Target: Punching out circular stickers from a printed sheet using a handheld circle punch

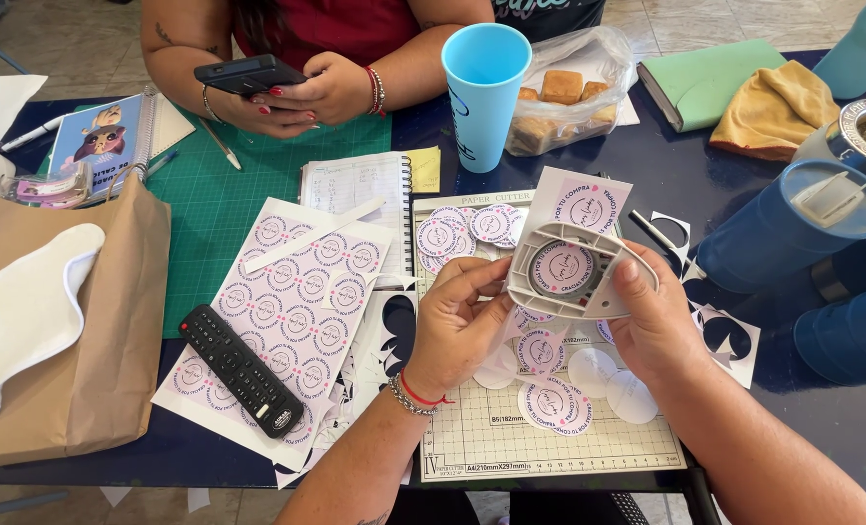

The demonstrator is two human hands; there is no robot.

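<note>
Both forearms bare to the frame edge; no sleeves visible. Left hand: no rings visible; wrist carries two pieces, a thin red cord bracelet with a loose end trailing to one side, and beside it a silver-toned beaded or chain-link bracelet. A faint dark mark, perhaps a tattoo, shows low on the left forearm near the frame bottom; too small to read. Right hand: no rings, no bracelet or watch visible on the wrist. Nails short, unpainted on visible fingers.
</note>
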